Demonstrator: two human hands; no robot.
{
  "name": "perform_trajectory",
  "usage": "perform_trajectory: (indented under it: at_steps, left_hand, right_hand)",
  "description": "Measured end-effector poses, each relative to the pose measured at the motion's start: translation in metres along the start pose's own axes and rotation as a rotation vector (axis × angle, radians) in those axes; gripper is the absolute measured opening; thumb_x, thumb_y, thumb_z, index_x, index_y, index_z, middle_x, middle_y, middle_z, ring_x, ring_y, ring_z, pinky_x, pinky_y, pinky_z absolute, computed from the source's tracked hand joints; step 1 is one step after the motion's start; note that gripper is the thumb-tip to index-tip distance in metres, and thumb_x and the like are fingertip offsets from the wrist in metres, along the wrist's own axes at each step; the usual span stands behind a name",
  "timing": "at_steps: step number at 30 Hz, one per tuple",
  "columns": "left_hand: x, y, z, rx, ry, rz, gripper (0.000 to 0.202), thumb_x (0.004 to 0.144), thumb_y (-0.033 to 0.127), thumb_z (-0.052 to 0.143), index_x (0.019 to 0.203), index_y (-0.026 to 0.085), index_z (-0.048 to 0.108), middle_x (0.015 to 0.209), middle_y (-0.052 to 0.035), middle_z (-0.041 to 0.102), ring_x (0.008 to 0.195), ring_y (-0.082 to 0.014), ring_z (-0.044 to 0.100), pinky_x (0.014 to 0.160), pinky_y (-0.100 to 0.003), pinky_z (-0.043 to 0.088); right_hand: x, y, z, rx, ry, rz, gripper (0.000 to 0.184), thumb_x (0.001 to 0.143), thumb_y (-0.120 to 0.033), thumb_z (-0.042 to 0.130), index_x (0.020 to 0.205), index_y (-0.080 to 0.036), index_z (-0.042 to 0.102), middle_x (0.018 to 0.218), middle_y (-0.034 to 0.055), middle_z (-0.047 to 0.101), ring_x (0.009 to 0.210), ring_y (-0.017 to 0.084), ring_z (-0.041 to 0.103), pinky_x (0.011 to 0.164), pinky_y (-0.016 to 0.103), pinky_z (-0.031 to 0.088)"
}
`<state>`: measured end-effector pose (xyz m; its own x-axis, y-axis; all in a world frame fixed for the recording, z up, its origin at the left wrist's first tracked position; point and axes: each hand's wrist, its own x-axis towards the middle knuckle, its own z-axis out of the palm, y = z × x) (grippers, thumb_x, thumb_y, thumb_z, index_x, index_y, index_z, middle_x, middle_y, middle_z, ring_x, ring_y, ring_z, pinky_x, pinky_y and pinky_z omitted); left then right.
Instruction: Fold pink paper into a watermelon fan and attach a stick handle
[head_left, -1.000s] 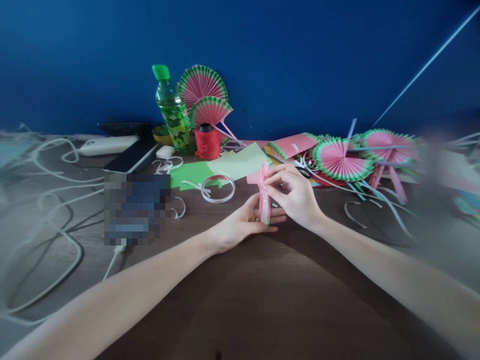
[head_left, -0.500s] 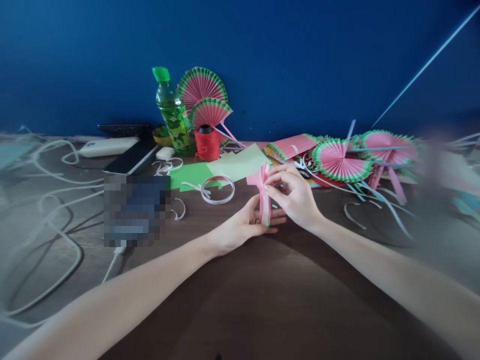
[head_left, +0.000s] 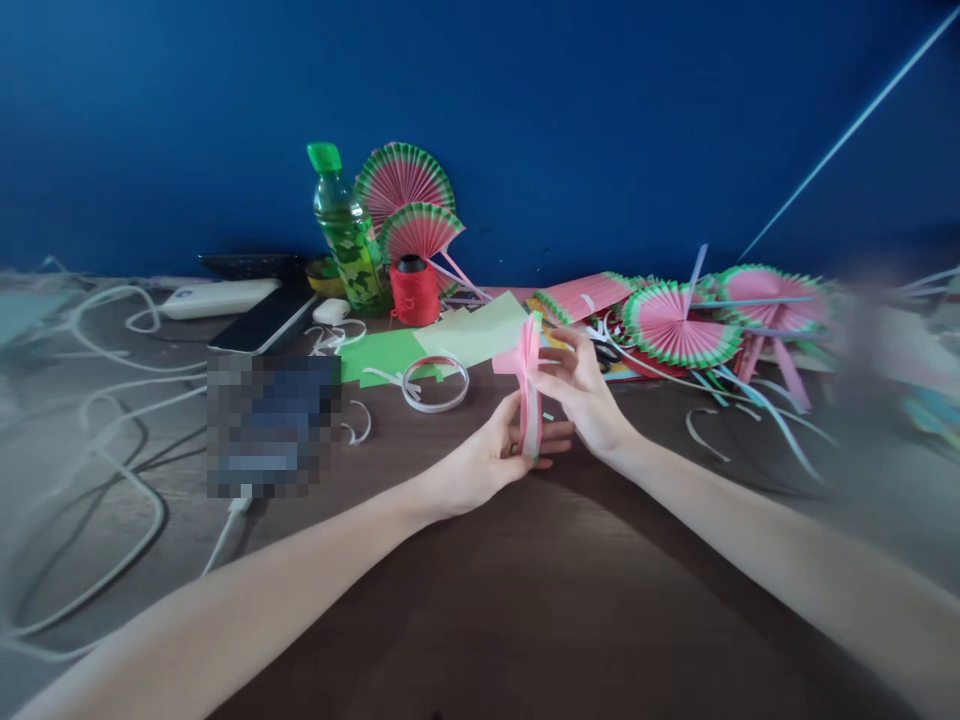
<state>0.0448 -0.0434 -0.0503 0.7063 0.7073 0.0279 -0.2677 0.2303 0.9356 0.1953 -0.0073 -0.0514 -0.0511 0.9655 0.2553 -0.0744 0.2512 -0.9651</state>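
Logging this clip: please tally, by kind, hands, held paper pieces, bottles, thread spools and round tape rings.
Bare hands: 2 (left hand, right hand)
Held pink folded paper piece: 1
Green-capped plastic bottle: 1
Red thread spool: 1
Round white tape ring: 1
Total: 6

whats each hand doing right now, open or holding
Left hand: holding the folded pink paper, fingers extended.
Right hand: touching the paper with its thumb; whether it grips cannot be told.

The folded strip (head_left: pixel 531 415) is matt paper — the bottle (head_left: pixel 349 245), glossy plastic.
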Motion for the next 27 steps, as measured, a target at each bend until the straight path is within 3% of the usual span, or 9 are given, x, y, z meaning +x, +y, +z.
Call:
perform_trajectory:
  at_steps: [3, 5, 9, 13, 18, 21, 24, 27]
  left_hand:
    - [0.000, 0.003, 0.001, 0.030, 0.000, -0.008, 0.070, 0.077, 0.007, 0.054, 0.134, 0.020, 0.015, 0.124, -0.0188, 0.052, 0.118, -0.0254, 0.047, 0.097, -0.044, 0.037]
    - [0.000, 0.004, 0.002, 0.046, -0.010, -0.012, 0.068, 0.078, 0.006, 0.052, 0.134, 0.020, 0.017, 0.122, -0.0185, 0.053, 0.115, -0.0242, 0.050, 0.097, -0.044, 0.037]
    - [-0.001, 0.006, 0.003, 0.060, -0.021, -0.042, 0.063, 0.076, 0.003, 0.051, 0.130, 0.018, 0.023, 0.116, -0.0170, 0.058, 0.108, -0.0231, 0.056, 0.097, -0.044, 0.038]
    - [-0.002, 0.008, 0.005, 0.083, 0.042, -0.083, 0.056, 0.073, 0.001, 0.048, 0.125, 0.014, 0.031, 0.118, -0.0184, 0.056, 0.109, -0.0237, 0.055, 0.097, -0.044, 0.038]
    - [-0.003, 0.005, 0.006, 0.242, 0.100, 0.001, 0.056, 0.064, -0.002, 0.043, 0.117, 0.014, 0.043, 0.125, -0.0138, 0.050, 0.116, -0.0232, 0.048, 0.100, -0.041, 0.036]
    - [-0.003, 0.006, 0.001, 0.540, 0.251, 0.136, 0.056, 0.063, -0.002, 0.037, 0.115, 0.017, 0.044, 0.121, -0.0096, 0.052, 0.114, -0.0200, 0.048, 0.095, -0.038, 0.041]
    - [-0.002, 0.015, -0.012, 1.126, 0.508, 0.244, 0.040, 0.067, 0.002, 0.037, 0.103, 0.016, 0.048, 0.109, -0.0089, 0.053, 0.106, -0.0211, 0.048, 0.092, -0.041, 0.040]
    - [-0.001, 0.025, -0.028, 1.593, 0.715, 0.176, 0.023, 0.070, 0.015, 0.048, 0.093, 0.015, 0.047, 0.099, -0.0107, 0.052, 0.099, -0.0272, 0.047, 0.087, -0.046, 0.039]
  right_hand:
    - [0.000, -0.004, 0.002, 0.151, -0.069, 0.175, 0.043, 0.069, -0.032, 0.064, 0.103, -0.028, 0.037, 0.080, -0.0030, 0.057, 0.073, 0.014, 0.058, 0.074, 0.036, 0.048]
    - [0.001, -0.007, 0.002, 0.193, -0.065, 0.202, 0.041, 0.068, -0.028, 0.064, 0.101, -0.028, 0.039, 0.073, -0.0050, 0.056, 0.068, 0.013, 0.058, 0.070, 0.034, 0.048]
    - [0.004, -0.008, 0.001, 0.182, -0.013, 0.111, 0.041, 0.066, -0.022, 0.064, 0.099, -0.026, 0.041, 0.066, -0.0073, 0.052, 0.061, 0.012, 0.056, 0.065, 0.031, 0.049]
    - [0.006, -0.003, -0.002, 0.074, -0.006, 0.059, 0.039, 0.070, -0.026, 0.061, 0.102, -0.026, 0.039, 0.066, -0.0065, 0.053, 0.060, 0.012, 0.056, 0.061, 0.031, 0.049]
    - [0.012, 0.008, -0.012, 0.035, 0.064, 0.019, 0.042, 0.071, -0.026, 0.060, 0.105, -0.027, 0.036, 0.064, -0.0075, 0.051, 0.057, 0.012, 0.055, 0.061, 0.031, 0.048]
    - [0.015, 0.013, -0.016, 0.004, 0.100, -0.018, 0.048, 0.070, -0.027, 0.062, 0.108, -0.028, 0.033, 0.060, -0.0091, 0.049, 0.052, 0.011, 0.052, 0.057, 0.030, 0.044]
    - [0.013, 0.013, -0.015, -0.085, 0.042, -0.050, 0.052, 0.068, -0.030, 0.065, 0.108, -0.026, 0.033, 0.055, -0.0104, 0.048, 0.048, 0.011, 0.049, 0.052, 0.027, 0.039]
    - [0.008, 0.011, -0.011, -0.226, -0.048, -0.074, 0.042, 0.071, -0.033, 0.063, 0.101, -0.024, 0.035, 0.052, -0.0107, 0.045, 0.044, 0.010, 0.045, 0.048, 0.025, 0.035]
